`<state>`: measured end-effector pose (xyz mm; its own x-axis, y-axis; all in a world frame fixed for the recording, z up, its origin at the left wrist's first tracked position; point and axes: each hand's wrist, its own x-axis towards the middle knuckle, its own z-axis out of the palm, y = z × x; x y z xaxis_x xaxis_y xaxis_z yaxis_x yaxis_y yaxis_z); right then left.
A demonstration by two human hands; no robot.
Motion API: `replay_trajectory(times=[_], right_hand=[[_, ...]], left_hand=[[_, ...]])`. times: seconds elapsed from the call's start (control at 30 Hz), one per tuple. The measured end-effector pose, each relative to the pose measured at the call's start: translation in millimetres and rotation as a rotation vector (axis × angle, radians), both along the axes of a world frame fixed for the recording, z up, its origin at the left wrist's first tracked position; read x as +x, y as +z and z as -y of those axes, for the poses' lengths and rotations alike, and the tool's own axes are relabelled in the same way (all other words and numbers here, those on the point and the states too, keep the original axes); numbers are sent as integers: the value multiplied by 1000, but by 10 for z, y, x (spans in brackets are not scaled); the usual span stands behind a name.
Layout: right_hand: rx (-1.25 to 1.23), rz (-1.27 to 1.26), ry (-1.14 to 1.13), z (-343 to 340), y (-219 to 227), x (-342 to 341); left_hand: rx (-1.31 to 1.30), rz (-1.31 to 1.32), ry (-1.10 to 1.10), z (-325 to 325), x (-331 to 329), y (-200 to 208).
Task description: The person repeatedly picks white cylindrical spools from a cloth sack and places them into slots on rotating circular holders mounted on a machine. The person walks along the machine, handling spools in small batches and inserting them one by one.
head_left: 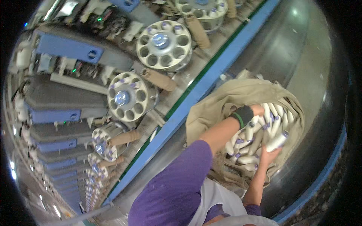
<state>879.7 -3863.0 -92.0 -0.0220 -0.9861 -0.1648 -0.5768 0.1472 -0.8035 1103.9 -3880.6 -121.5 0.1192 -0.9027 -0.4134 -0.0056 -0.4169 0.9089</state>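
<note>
In the cloth sack (205, 115), our right hand (270, 154) has its grip closed round one white bobbin (277, 141) above the loose bobbins (248, 159). Our left hand (257, 110) reaches toward the sack's far rim, grip unclear; we should lift gently, sparing the yarn.

Bare hands (271, 153), 3 o'clock: two
Sack (211, 107): one
Bobbins (277, 141) inside: over a dozen
Round magazines (164, 46), 8–12 o'clock: four nearby, others blurred
</note>
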Motion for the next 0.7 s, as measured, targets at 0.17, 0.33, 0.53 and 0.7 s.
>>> replay_trajectory(times=[0.17, 0.33, 0.53, 0.7], right_hand=[[33, 54, 320, 45, 824, 331], [-274, -136, 941, -392, 1278, 1063], [-543, -260, 1401, -1255, 1646, 1805], [-709, -92, 1705, -2105, 1846, 2348]], left_hand=[[-299, -186, 279, -928, -138, 1024], [-270, -85, 600, -1730, 212, 1851], [-181, -375, 852, -2842, 618, 2134], [-446, -534, 1029, -3924, 685, 1890]])
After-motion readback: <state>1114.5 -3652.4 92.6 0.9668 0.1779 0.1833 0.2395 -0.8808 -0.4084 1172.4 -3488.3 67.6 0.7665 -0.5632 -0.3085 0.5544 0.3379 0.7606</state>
